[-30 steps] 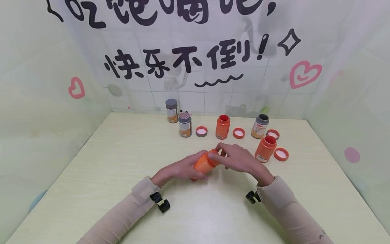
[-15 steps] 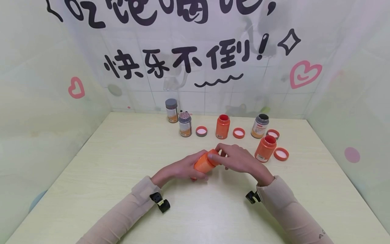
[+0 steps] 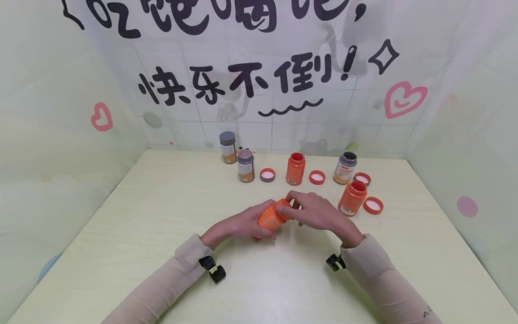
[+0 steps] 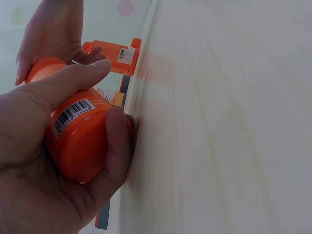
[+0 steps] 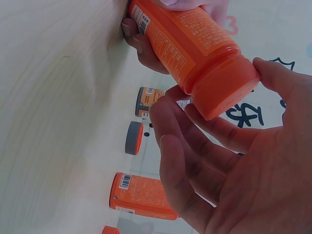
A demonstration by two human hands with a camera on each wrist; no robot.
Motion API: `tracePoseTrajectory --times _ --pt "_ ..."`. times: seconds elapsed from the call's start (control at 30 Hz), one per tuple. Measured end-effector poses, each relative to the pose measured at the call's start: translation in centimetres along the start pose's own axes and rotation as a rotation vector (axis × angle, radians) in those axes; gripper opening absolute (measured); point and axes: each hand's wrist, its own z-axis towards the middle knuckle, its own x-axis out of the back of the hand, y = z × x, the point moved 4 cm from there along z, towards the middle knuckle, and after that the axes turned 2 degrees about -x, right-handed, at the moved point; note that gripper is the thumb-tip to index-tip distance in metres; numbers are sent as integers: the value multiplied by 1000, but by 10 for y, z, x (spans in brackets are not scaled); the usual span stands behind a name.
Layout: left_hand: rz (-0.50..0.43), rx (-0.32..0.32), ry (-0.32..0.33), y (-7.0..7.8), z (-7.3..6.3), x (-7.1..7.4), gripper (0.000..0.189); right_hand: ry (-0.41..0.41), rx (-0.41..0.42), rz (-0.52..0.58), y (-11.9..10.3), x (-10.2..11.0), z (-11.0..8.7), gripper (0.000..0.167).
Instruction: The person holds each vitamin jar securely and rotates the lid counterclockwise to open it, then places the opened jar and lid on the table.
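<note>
An orange bottle is tilted over the table, its capped end up toward the right. My left hand grips its body from the left; in the left wrist view the barcode label and rounded base show between thumb and fingers. My right hand pinches the orange cap. In the right wrist view its thumb is at one side of the cap and a fingertip at the other, the remaining fingers loosely bent. A small red patch shows below my left hand in the head view.
Behind stand a grey capped bottle, a grey bottle with a patterned top, an uncapped orange bottle and an uncapped grey one. Another uncapped orange bottle is near my right wrist. Several caps lie beside them.
</note>
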Motion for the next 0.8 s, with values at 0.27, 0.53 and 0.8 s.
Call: tracePoseTrajectory --times 0.27,0.53,0.8 --pt "11 -17 3 1 0 1 60 -11 12 0 -1 0 -1 49" --pt "27 -41 8 2 -1 1 59 -34 45 -11 -4 -1 -1 44" --pt "29 -38 6 1 0 1 59 -27 46 5 -4 -2 -1 51"
